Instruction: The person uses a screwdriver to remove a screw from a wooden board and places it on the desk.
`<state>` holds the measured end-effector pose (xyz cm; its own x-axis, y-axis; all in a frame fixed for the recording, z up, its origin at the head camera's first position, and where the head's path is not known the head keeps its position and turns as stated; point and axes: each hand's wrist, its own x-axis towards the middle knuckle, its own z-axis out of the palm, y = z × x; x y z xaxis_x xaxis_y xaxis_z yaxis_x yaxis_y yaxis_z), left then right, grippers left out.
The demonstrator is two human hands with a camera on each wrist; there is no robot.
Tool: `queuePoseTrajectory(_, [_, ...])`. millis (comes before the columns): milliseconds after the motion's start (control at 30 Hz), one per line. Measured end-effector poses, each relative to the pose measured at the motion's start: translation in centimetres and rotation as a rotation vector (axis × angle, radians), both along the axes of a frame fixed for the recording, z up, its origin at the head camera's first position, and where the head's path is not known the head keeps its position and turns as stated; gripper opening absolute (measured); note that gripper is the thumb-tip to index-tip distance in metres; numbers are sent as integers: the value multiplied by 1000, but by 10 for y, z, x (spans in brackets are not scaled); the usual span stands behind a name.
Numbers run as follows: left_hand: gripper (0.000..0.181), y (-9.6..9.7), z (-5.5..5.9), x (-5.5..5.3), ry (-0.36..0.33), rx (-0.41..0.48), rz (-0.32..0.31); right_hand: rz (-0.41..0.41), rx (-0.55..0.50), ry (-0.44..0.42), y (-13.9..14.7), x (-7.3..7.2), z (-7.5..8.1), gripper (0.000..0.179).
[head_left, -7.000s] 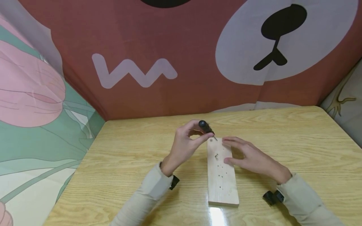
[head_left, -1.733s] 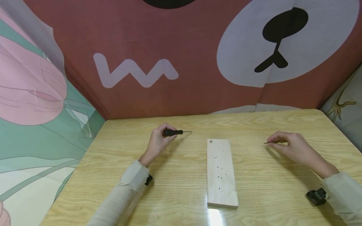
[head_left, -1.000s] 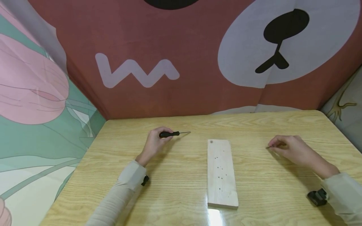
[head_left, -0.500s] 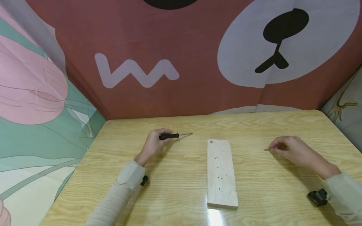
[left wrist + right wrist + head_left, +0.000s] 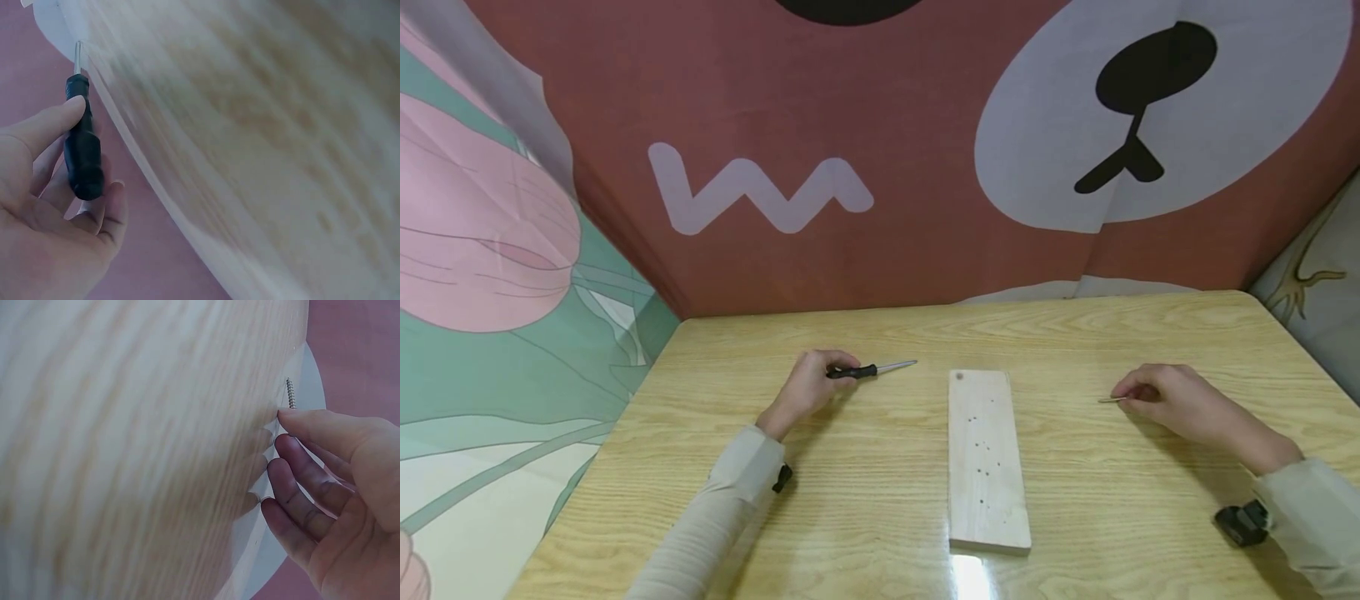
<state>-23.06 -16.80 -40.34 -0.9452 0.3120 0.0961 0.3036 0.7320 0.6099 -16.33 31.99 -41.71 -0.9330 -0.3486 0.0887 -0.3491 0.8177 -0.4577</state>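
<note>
My left hand (image 5: 808,385) holds a black-handled screwdriver (image 5: 853,372) low over the table, left of the board, its metal shaft pointing right. In the left wrist view the thumb presses on the dark handle (image 5: 83,150) with fingers curled behind it. At the right, my right hand (image 5: 1180,404) pinches a small screw (image 5: 1111,400); the right wrist view shows the screw's threaded end (image 5: 290,394) sticking out beyond the thumb, its head hidden. Between the hands a pale wooden board (image 5: 988,467) with several small holes lies flat, touched by neither hand.
The wood-grain table (image 5: 850,517) is bordered at the back by a reddish cloth (image 5: 820,275) with a printed bear face. A printed floral cloth (image 5: 475,375) hangs at the left. Each wrist carries a black camera (image 5: 1242,525).
Seven seconds ago both hands were at the board, where a screw stood; now they are apart on either side of it. Lately the screwdriver and screw have lowered slightly toward the table.
</note>
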Motion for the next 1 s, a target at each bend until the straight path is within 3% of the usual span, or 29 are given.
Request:
queuePoseTrajectory(500, [21, -1, -2, -1, -94, -25, -21, -15, 1, -15, -2, 1, -1, 11])
queuePoseTrajectory(1000, [21, 2, -1, 1, -101, -23, -51, -19, 2, -23, -1, 1, -2, 12])
